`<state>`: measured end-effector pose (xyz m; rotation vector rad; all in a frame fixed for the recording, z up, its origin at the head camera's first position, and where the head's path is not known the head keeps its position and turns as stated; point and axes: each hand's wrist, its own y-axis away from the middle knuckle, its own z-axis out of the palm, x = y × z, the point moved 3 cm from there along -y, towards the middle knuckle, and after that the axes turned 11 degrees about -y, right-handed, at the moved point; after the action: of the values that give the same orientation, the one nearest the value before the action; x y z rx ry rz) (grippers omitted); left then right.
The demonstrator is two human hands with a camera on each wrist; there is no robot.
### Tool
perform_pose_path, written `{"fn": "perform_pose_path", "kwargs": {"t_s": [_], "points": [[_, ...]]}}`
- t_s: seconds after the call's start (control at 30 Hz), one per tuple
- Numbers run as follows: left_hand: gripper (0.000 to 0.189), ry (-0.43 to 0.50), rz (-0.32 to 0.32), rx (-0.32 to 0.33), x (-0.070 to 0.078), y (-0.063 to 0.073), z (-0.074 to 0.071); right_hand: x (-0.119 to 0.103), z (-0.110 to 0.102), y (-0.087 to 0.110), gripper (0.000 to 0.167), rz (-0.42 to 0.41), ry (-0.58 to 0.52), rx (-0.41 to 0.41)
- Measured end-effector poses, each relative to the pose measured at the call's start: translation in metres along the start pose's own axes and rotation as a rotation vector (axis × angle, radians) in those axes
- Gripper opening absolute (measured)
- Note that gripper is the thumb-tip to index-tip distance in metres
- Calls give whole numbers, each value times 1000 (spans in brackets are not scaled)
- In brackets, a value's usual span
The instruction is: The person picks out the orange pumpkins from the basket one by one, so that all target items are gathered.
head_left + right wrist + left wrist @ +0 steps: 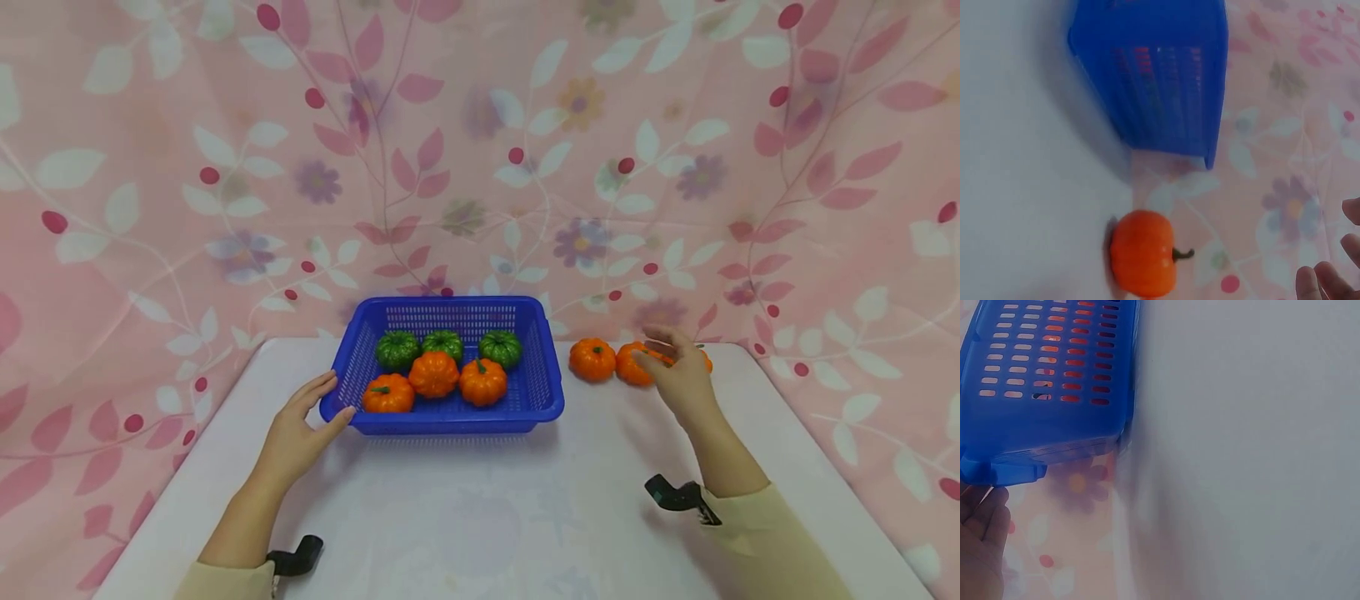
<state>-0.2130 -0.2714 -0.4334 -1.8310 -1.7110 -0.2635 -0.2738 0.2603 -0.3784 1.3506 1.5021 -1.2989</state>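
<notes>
A blue plastic basket (450, 423) holds three green pumpkins (500, 350) at the back and three orange pumpkins (483, 382) in front. At its left front corner, my left hand (294, 437) touches the rim, thumb and fingers spread; the left wrist view has its fingertips at the basket's edge. To the right of the basket, more orange pumpkins (592, 360) lie in a row at the table's back. My right hand (684, 379) hovers over this row with fingers loosely bent and nothing in them, partly hiding the pumpkins behind it.
A white-covered table (480, 517) carries everything. Directly behind its back edge hangs a pink floral cloth (465, 167), which also runs down both sides. Black wrist-worn devices (672, 493) stick out from both forearms.
</notes>
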Motion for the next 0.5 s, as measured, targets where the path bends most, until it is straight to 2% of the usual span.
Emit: {"fn": "perform_pose_path", "kwargs": {"t_s": [0.23, 0.5], "points": [[69, 7, -16, -7, 1, 1, -1, -6, 50, 0, 48, -13, -85, -96], [71, 11, -13, -6, 1, 0, 0, -12, 100, -1, 46, -54, -91, -199]]}}
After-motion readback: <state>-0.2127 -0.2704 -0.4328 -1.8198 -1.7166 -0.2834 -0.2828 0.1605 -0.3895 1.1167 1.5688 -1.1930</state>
